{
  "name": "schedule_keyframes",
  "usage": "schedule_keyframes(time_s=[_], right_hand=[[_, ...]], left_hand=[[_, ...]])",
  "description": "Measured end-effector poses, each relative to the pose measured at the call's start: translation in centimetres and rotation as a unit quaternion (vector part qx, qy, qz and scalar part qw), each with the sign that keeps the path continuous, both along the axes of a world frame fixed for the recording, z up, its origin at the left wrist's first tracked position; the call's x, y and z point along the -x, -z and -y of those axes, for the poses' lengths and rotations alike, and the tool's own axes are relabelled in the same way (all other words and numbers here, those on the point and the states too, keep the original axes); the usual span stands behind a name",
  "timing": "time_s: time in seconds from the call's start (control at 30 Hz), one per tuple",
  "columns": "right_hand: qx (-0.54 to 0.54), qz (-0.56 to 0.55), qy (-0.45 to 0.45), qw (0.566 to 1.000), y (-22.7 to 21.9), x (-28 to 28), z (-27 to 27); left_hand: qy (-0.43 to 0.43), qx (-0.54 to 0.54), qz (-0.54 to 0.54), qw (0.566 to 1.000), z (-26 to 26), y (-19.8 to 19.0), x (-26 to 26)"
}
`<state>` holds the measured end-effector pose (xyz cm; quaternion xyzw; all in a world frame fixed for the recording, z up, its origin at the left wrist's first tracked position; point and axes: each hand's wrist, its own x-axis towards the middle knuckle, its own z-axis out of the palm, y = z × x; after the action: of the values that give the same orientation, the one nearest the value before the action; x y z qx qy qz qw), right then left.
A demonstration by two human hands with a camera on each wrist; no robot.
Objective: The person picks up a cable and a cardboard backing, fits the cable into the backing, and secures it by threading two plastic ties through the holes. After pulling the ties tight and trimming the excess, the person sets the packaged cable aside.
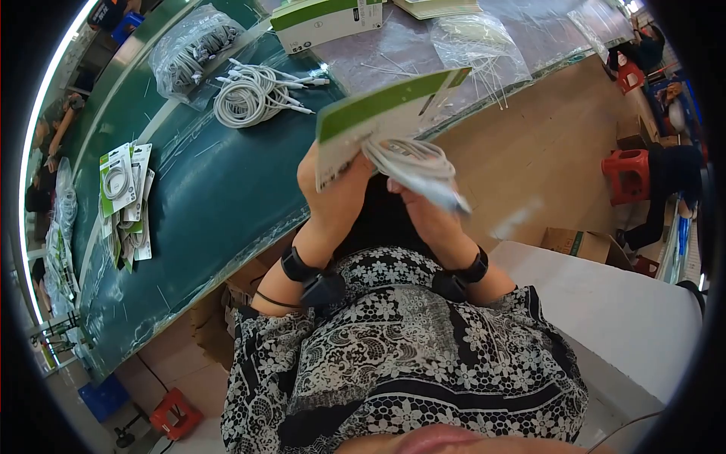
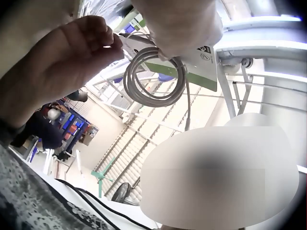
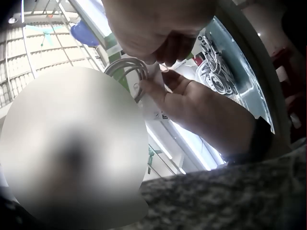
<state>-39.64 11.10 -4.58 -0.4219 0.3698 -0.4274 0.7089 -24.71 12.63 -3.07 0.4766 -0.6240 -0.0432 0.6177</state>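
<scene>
In the head view the left hand (image 1: 334, 193) pinches a green-and-white card (image 1: 386, 110) together with a coiled light-grey cable (image 1: 408, 160). The left wrist view shows the coil (image 2: 156, 93) hanging beside the card (image 2: 204, 79), below the left hand (image 2: 177, 26). The right hand (image 1: 432, 219) is just under the coil, near blurred clear plastic (image 1: 446, 193). Its fingers are bent near the card's edge in the left wrist view; whether they pinch anything is unclear. From the right wrist, the left hand (image 3: 201, 103) shows with its thumb on the coil (image 3: 129, 67).
On the green table (image 1: 204, 204) lie a pile of carded cables (image 1: 127, 200), loose coiled cables (image 1: 253, 97) and a clear bag of cables (image 1: 193, 53). Behind are a green-and-white box (image 1: 329, 24) and a plastic bag with thin ties (image 1: 480, 47). A white surface (image 1: 597, 310) is at the right.
</scene>
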Motion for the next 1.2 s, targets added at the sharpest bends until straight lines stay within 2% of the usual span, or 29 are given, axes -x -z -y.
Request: schedule_keyframes(time_s=[0.03, 0.07, 0.1, 0.13, 0.2, 0.23, 0.33, 0.5, 0.63, 0.73, 0.77, 0.83, 0.87, 0.9, 1.03, 1.07, 1.13, 1.17, 1.2], right_hand=[[0.154, 0.020, 0.009, 0.988, 2.1, 0.5, 0.5], [0.305, 0.038, 0.020, 0.951, 2.6, 0.6, 0.9], [0.304, 0.038, 0.022, 0.952, 2.6, 0.7, 1.1], [0.384, -0.026, 0.034, 0.922, 1.3, 0.5, 1.3], [0.530, -0.152, 0.058, 0.832, -0.9, 0.0, 1.7], [0.530, -0.153, 0.060, 0.832, -1.2, -0.2, 1.9], [0.586, -0.201, 0.113, 0.777, -1.6, -1.2, 2.8], [0.559, -0.269, 0.093, 0.779, -1.0, -0.6, 4.0], [0.591, -0.302, 0.062, 0.745, -0.9, -0.2, 4.4], [0.499, -0.215, 0.073, 0.837, 0.1, -0.3, 4.2], [0.498, -0.214, 0.074, 0.837, 0.1, -0.2, 4.1], [0.315, -0.095, 0.006, 0.944, 0.0, 0.3, 4.1], [0.216, -0.032, -0.027, 0.976, -0.1, 0.4, 4.1], [0.216, -0.031, -0.026, 0.976, -0.2, 0.3, 4.0], [0.267, -0.064, 0.041, 0.961, -0.6, -0.1, 3.5], [0.348, -0.111, 0.064, 0.929, -0.7, -0.2, 3.6], [0.499, -0.203, 0.107, 0.836, -0.9, -0.2, 3.8], [0.499, -0.203, 0.107, 0.836, -0.9, -0.2, 3.9], [0.518, -0.227, 0.107, 0.818, -0.8, -0.3, 4.0]], left_hand=[[0.030, -0.045, -0.158, 0.986, 0.4, 0.7, 0.3], [0.059, -0.090, -0.311, 0.944, 0.7, 1.2, 0.5], [0.087, -0.133, -0.457, 0.875, 1.0, 1.4, 0.8], [0.090, -0.135, -0.457, 0.875, 1.3, 1.4, 1.0], [0.101, -0.127, -0.508, 0.846, 1.8, 1.1, 1.4], [0.106, -0.122, -0.533, 0.831, 1.8, 0.9, 1.5], [0.110, -0.124, -0.544, 0.823, 1.7, 0.4, 2.0], [0.133, -0.179, -0.526, 0.821, 0.4, 1.0, 1.9], [0.098, -0.206, -0.495, 0.839, 0.3, 0.9, 1.4], [0.083, -0.207, -0.502, 0.836, 0.3, 1.4, 1.6], [0.077, -0.208, -0.504, 0.834, 0.4, 1.6, 1.6], [0.087, -0.195, -0.520, 0.827, 0.5, 2.3, 1.5], [0.097, -0.181, -0.536, 0.819, 0.6, 2.7, 1.4], [0.109, -0.166, -0.552, 0.810, 0.6, 2.9, 1.4], [0.140, -0.148, -0.542, 0.816, 0.5, 3.3, 1.5], [0.139, -0.148, -0.541, 0.816, 0.5, 3.3, 1.6], [0.139, -0.134, -0.562, 0.804, 0.5, 3.3, 1.8], [0.138, -0.127, -0.572, 0.798, 0.5, 3.3, 1.9], [0.139, -0.127, -0.572, 0.798, 0.4, 3.3, 2.0]])
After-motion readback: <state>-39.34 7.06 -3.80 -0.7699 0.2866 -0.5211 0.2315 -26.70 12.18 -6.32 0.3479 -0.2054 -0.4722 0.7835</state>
